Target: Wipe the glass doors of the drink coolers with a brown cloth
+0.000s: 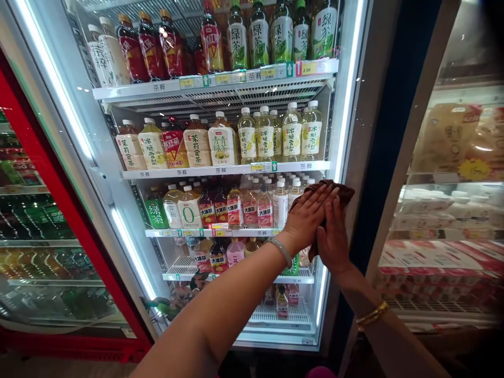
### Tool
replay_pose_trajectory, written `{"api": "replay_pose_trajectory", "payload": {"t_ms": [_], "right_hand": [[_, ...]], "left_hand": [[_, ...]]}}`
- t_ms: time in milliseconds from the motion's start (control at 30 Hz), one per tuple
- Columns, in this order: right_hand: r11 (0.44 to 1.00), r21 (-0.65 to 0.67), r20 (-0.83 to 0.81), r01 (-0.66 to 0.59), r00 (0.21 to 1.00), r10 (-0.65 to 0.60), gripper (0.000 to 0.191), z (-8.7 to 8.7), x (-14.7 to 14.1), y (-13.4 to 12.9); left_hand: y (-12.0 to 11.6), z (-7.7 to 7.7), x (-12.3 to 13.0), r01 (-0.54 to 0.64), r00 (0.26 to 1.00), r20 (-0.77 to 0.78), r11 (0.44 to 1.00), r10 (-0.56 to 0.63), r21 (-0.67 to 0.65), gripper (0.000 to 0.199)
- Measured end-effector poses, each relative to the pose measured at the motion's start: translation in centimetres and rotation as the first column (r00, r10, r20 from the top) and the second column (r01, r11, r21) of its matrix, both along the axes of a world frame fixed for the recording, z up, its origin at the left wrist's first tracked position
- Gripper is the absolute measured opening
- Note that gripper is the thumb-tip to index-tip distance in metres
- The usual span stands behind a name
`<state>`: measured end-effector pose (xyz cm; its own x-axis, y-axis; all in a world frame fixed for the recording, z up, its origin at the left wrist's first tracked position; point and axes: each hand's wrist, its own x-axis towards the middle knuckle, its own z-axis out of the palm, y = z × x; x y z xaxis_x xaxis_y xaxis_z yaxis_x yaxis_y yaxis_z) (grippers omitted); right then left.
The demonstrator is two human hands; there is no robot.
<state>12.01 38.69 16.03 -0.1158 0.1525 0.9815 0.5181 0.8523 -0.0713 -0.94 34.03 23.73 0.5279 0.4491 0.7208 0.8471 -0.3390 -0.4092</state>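
Cloth looks soft, light and easily bunched, best held under flat palms; left hand and right hand press it, fingers straight, unclenched.

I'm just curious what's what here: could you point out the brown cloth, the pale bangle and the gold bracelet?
Brown cloth point(345, 193): head view, on its uncovered upper-right part.
Pale bangle point(283, 250): head view, on the outer face of its band.
Gold bracelet point(372, 316): head view, midway along its visible band.

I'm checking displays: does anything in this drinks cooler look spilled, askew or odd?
Nothing stands out: visible colourfully labelled plastic bottles stand upright on white shelves; the bare left hand and brown cloth hide some.
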Motion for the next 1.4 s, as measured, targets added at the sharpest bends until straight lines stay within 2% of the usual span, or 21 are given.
{"api": "replay_pose_trajectory", "payload": {"t_ms": [67,167,233,333,400,500,567,633,733,833,933,1033,1100,1167,1267,1333,1400], "right_hand": [[0.996,-0.034,-0.038,-0.08,0.996,0.079,0.068,-0.3,-1.3,-0.5],[0.993,-0.08,-0.12,-0.086,0.99,0.076,0.067,0.4,-2.7,0.1],[0.992,-0.121,-0.164,-0.035,0.986,0.015,0.069,1.2,-3.5,0.5],[0.986,-0.13,-0.186,0.109,0.974,-0.132,0.069,1.6,-4.7,0.5],[0.975,-0.099,-0.152,0.199,0.965,-0.212,0.063,0.8,-5.0,0.1],[0.971,-0.007,-0.014,0.24,0.971,-0.24,0.047,-1.9,-4.1,-0.4],[0.973,0.048,0.081,0.226,0.97,-0.229,0.042,-4.0,-2.8,-0.3],[0.974,0.051,0.095,0.221,0.97,-0.225,0.044,-5.1,-1.9,0.1],[0.971,-0.019,-0.046,0.238,0.97,-0.238,0.051,-4.5,-2.7,0.5],[0.968,-0.027,-0.108,0.248,0.962,-0.25,0.054,-3.4,-5.9,-0.3],[0.96,0.09,0.035,0.264,0.963,-0.268,0.046,-4.5,-8.3,-1.8],[0.965,0.143,0.195,0.22,0.95,-0.245,0.035,-7.0,-7.6,-2.8],[0.979,0.068,0.21,0.192,0.957,-0.202,0.034,-7.9,-6.4,-2.8],[0.979,-0.024,0.117,0.205,0.973,-0.201,0.043,-7.7,-6.1,-2.6],[0.969,-0.062,-0.044,0.24,0.969,-0.243,0.054,-6.7,-8.2,-2.8],[0.967,-0.058,-0.04,0.248,0.967,-0.251,0.055,-6.8,-10.3,-3.5],[0.969,-0.027,0.037,0.246,0.969,-0.244,0.057,-7.8,-11.6,-4.4]], "left_hand": [[0.0,0.0,-0.6,0.009,1.0,-0.005,1.0,-0.009,-0.002,0.064],[-0.4,-0.2,-1.6,0.044,0.999,0.014,0.999,-0.044,-0.001,0.068],[-1.0,-0.7,-2.6,0.048,0.997,0.067,0.999,-0.048,0.003,0.074],[-2.2,-2.3,-4.4,-0.034,0.98,0.197,0.999,0.038,-0.025,0.09],[-3.1,-3.8,-5.9,-0.112,0.962,0.242,0.992,0.124,-0.062,0.106],[-4.2,-6.1,-8.0,-0.244,0.93,0.267,0.967,0.254,-0.07,0.117],[-4.5,-7.4,-9.1,-0.31,0.911,0.267,0.949,0.313,-0.052,0.111],[-4.5,-8.4,-9.8,-0.328,0.914,0.242,0.944,0.325,-0.028,0.101],[-4.2,-9.1,-10.1,-0.309,0.926,0.228,0.951,0.299,0.006,0.088],[-3.7,-9.3,-10.2,-0.294,0.926,0.256,0.955,0.278,0.03,0.083],[-3.4,-9.8,-10.4,-0.277,0.934,0.266,0.954,0.24,0.113,0.084],[-3.5,-10.4,-10.7,-0.265,0.944,0.25,0.948,0.216,0.178,0.085],[-3.6,-10.8,-10.8,-0.275,0.941,0.245,0.949,0.233,0.156,0.084],[-3.9,-11.2,-10.6,-0.281,0.935,0.258,0.952,0.243,0.12,0.084],[-4.4,-11.5,-10.4,-0.277,0.917,0.316,0.959,0.244,0.061,0.083],[-4.8,-11.9,-10.5,-0.292,0.891,0.367,0.956,0.268,0.011,0.082],[-5.3,-12.5,-11.1,-0.32,0.864,0.4,0.947,0.305,-0.031,0.081]]}}
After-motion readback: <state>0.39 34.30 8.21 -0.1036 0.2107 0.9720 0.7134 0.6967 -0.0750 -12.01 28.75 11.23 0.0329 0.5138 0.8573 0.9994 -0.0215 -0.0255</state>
